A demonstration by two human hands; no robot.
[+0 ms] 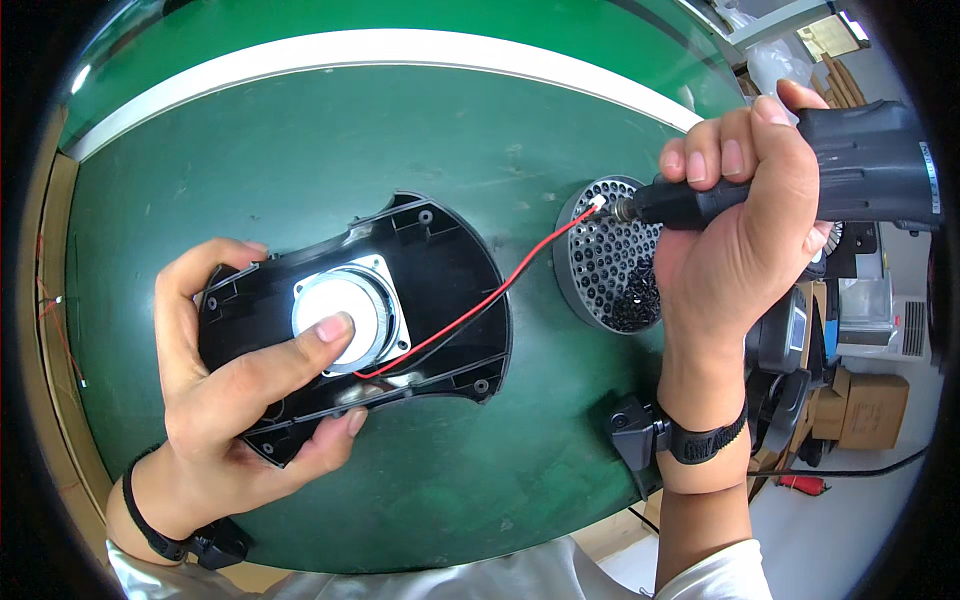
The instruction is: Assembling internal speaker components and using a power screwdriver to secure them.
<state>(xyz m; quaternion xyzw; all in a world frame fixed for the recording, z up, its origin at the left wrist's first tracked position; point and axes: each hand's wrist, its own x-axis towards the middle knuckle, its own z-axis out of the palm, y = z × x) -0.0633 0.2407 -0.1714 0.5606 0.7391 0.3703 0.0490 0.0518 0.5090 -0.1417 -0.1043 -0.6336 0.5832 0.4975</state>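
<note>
My left hand [235, 390] grips a black plastic housing [440, 270], its thumb pressed on the round silver back of a speaker [335, 315] seated in the housing. From the speaker a red and black wire [470, 312] runs up to the right, ending in a small white connector [597, 202]. My right hand [750, 190] is wrapped round a black electric screwdriver [860, 165]. The screwdriver's tip lies over a round screw tray [575, 285] with a perforated top and a heap of small black screws [640, 295]. Whether the bit holds a screw cannot be made out.
A green work surface [400, 130] lies under everything, with a white strip [400, 48] along its far side. Cardboard [75, 400] borders the left edge. Beyond the right edge are black parts [780, 400], a cardboard box [865, 410] and a dark cable [860, 472].
</note>
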